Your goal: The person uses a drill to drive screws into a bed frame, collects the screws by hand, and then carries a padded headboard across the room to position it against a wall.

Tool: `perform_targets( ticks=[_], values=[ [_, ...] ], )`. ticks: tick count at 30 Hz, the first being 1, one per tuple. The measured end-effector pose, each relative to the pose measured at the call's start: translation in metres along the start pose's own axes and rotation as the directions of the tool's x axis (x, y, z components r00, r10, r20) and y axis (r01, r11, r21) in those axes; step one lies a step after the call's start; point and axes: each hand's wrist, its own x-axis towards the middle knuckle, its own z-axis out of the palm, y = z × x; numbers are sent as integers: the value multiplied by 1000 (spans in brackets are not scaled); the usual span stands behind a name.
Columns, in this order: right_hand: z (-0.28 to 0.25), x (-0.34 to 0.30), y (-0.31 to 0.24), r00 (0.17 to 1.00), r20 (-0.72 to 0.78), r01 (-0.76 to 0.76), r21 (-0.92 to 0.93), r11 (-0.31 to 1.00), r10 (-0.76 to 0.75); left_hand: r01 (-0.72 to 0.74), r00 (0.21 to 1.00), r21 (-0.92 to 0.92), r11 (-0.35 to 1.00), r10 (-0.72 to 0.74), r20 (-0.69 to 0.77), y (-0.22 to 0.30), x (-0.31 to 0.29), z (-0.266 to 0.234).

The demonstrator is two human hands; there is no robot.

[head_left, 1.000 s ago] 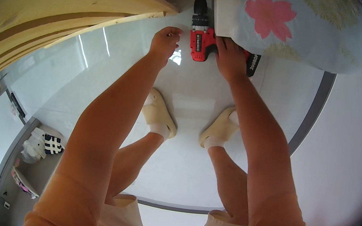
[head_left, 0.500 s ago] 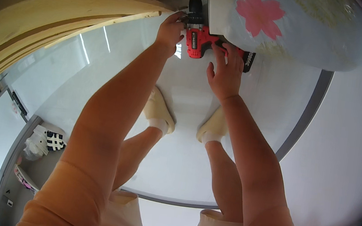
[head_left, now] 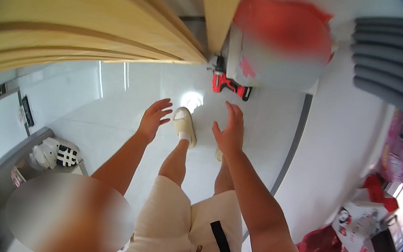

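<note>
Both hands off the drill, which lies on the floor

The left grip (head_left: pixel 152 119) and the right grip (head_left: pixel 229 134) are both empty now, fingers loosely spread and well apart from each other over the floor (head_left: pixel 267 117). Half a second ago the left was at the chuck end of the red-and-black cordless drill (head_left: pixel 219 82) and the right had its fingers by the handle; both have since drawn back toward the body.

The drill lies on its side on the floor, chuck pointing away from the person and battery to the right. As before, it sits just beside the plastic-wrapped box (head_left: pixel 276 69) with the pink flower, near the wooden boards (head_left: pixel 99 13).

The view takes in more now: a grey ribbed thing (head_left: pixel 393 63) at upper right and, below it, red and white bags (head_left: pixel 357 225). The left slipper (head_left: pixel 185 123) shows clearly; the right one is mostly hidden behind the right arm.
</note>
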Motion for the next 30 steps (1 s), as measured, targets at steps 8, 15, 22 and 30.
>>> perform_targets(
  ticks=[8,15,22,30],
  values=[
    [-80,-31,-160,935,276,220,43,975,-223,-382,920,-278,881,336,-200,48,-221,-25],
    [-38,-62,-333,634,473,636,131,760,-612,-659,691,-229,716,455,-562,42,-343,-117],
    [79,-108,-505,347,614,692,342,636,-708,-829,368,-173,532,286,-884,8,-429,-256],
    [209,-147,-646,322,651,609,414,677,-688,-901,205,-171,399,46,-978,-64,-530,-426]
  ],
)
